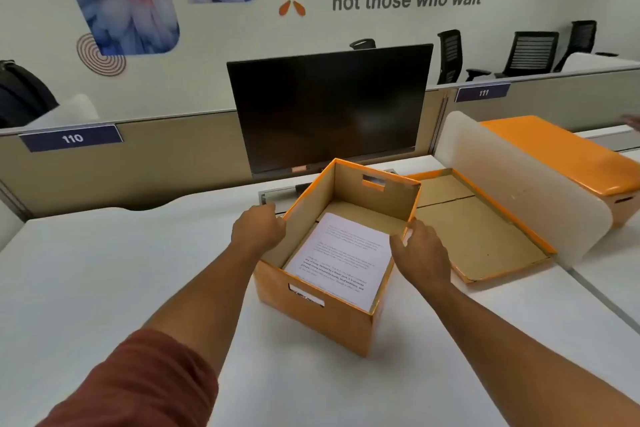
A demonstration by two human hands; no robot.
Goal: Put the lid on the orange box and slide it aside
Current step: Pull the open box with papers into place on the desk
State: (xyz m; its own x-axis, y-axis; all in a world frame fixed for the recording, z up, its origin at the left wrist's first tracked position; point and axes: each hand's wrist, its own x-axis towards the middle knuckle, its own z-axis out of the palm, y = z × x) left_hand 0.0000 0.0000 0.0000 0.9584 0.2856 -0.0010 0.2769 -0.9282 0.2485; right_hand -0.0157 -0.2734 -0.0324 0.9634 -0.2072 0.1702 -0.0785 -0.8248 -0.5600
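The orange box (pixel 332 267) sits open at the desk's (pixel 86 281) centre, printed sheets (pixel 341 258) inside; the left hand (pixel 258 230) curls over its 9 o'clock wall, the right hand (pixel 420 251) presses the 3 o'clock wall, though whether either truly grips is unclear; the lid (pixel 481 229) lies upturned at 3 o'clock, just beside the box.

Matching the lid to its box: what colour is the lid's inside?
Plain brown cardboard inside the lid, orange rim; head view.

A dark monitor (pixel 329 107) stands at the far edge of the white desk (pixel 86 270). Black office chairs (pixel 530 52) sit far right, beyond the partition (pixel 138 163), where a closed orange box (pixel 561 152) rests behind a white divider (pixel 512 184)
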